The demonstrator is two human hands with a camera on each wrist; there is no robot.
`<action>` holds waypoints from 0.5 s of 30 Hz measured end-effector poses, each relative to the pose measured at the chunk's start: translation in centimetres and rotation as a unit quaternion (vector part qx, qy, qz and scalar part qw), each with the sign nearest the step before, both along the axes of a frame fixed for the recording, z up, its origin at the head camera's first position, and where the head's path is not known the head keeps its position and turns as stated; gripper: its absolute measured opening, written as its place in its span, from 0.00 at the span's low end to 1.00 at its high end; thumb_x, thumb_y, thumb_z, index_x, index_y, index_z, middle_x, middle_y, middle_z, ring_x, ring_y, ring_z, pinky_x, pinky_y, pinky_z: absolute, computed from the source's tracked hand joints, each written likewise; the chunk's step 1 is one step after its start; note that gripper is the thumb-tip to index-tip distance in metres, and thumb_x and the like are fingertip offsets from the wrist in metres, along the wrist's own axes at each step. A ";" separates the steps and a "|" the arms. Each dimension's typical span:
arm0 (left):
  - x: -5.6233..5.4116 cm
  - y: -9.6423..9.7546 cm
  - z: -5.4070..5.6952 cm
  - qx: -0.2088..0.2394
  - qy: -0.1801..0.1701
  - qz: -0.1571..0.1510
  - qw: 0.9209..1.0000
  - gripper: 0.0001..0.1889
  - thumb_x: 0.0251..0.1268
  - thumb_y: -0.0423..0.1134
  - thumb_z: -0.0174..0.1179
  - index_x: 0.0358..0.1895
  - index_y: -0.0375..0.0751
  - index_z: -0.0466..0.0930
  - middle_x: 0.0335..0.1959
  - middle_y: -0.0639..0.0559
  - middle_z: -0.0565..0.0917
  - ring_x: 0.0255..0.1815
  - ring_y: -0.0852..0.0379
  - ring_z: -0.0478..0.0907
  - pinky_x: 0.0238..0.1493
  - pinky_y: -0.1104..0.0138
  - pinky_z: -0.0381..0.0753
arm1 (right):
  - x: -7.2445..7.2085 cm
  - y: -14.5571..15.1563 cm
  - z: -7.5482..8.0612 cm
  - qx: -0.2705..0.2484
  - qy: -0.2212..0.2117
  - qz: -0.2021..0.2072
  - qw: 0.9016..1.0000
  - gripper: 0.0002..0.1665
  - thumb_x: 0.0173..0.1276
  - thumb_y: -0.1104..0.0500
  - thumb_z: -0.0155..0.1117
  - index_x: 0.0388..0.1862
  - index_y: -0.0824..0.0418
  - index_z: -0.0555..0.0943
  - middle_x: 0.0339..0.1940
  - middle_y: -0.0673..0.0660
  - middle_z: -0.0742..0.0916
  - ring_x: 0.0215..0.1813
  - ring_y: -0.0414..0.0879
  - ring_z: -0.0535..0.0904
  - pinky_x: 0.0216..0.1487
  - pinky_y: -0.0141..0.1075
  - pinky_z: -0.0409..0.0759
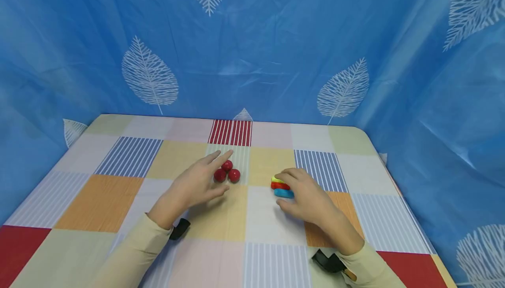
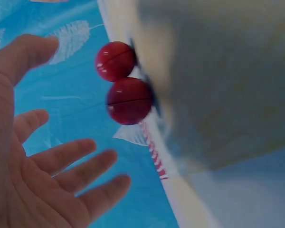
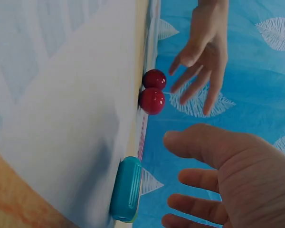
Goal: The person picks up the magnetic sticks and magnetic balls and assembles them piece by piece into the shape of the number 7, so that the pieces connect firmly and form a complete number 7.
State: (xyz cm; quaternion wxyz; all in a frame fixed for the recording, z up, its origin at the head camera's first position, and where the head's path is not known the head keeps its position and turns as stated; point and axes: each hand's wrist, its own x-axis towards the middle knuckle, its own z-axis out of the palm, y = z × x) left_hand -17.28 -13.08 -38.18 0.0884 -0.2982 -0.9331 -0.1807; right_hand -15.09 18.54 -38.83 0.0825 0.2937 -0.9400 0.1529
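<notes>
Three glossy red balls [image 1: 234, 175] lie clustered on the patchwork tablecloth; a dark seam line runs round a ball [image 2: 129, 101] in the left wrist view. My left hand [image 1: 195, 185] hovers just left of them, thumb and fingers spread, holding nothing. Right of centre, small oblong pieces lie side by side: yellow-green [image 1: 275, 179], red [image 1: 279, 186] and blue [image 1: 283, 193]. My right hand [image 1: 307, 196] is above and beside them, fingers loosely bent. Its fingertips overlap the pieces in the head view; the right wrist view shows the thumb and fingers apart from the blue piece [image 3: 127, 189].
A patchwork cloth [image 1: 215, 257] of striped and plain squares covers the table. Behind and at both sides hangs a blue curtain [image 1: 252, 33] with white leaf prints. Dark straps [image 1: 180, 229] show at both wrists, below beige sleeves [image 1: 138, 253].
</notes>
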 end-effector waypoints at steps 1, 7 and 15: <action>-0.1 -0.1 -0.1 0.006 -0.005 -0.002 1.000 0.47 0.56 0.52 0.70 0.76 0.45 0.55 0.67 0.33 0.69 0.63 0.37 0.71 0.59 0.49 0.72 | 0.0 0.0 0.0 -0.001 -0.001 0.000 1.000 0.32 0.54 0.50 0.74 0.58 0.57 0.80 0.55 0.54 0.80 0.56 0.51 0.73 0.54 0.46 0.76; -0.6 -0.3 -0.7 0.021 -0.019 0.003 1.000 0.44 0.55 0.48 0.71 0.74 0.39 0.60 0.62 0.40 0.76 0.52 0.50 0.79 0.58 0.56 0.75 | -0.2 0.1 -0.2 0.004 -0.006 -0.007 1.000 0.26 0.54 0.51 0.75 0.52 0.57 0.82 0.47 0.51 0.80 0.47 0.47 0.73 0.45 0.40 0.78; -0.6 -0.4 -1.5 0.043 -0.044 0.010 0.998 0.29 0.57 0.44 0.71 0.60 0.34 0.77 0.41 0.44 0.86 0.28 0.58 0.77 0.34 0.65 0.77 | -0.1 0.5 -0.6 0.005 -0.007 0.007 1.000 0.19 0.54 0.54 0.75 0.44 0.57 0.83 0.43 0.50 0.79 0.44 0.46 0.72 0.44 0.39 0.77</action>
